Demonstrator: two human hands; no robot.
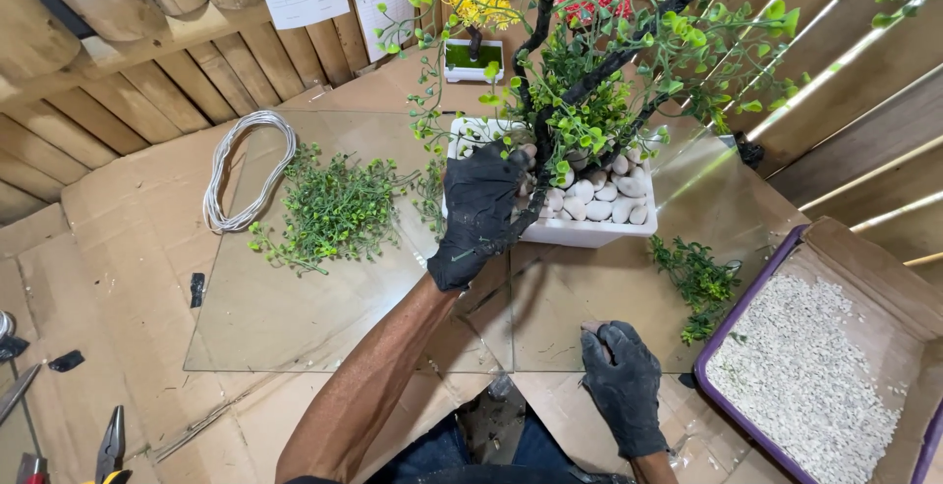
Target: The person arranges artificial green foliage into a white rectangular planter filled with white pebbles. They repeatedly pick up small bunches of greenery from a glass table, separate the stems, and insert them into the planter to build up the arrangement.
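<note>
Steadying the little artificial tree [589, 81], the left hand [481, 214] in a black glove is wrapped around the base of its dark trunk [538, 165] where it rises from a white planter [580, 233] filled with smooth white stones [604, 199]. The planter sits on a sheet of glass [295, 307] over a cardboard-covered table [118, 248]. The right hand [621, 376], also gloved, rests near the body at the front edge of the glass, fingers curled in; whether it pinches anything small I cannot tell. The work looks to be at the dressing stage: trunk set, stones packed, branches partly leafed. A heap of loose green sprigs [334, 211] and a coil of white wire [246, 170] lie to the left, a smaller sprig [697, 283] to the right beside a purple-rimmed box of white gravel [805, 376]. Any further fitting calls for the left hand's grip to hold the trunk upright while the free hand reaches for material.
</note>
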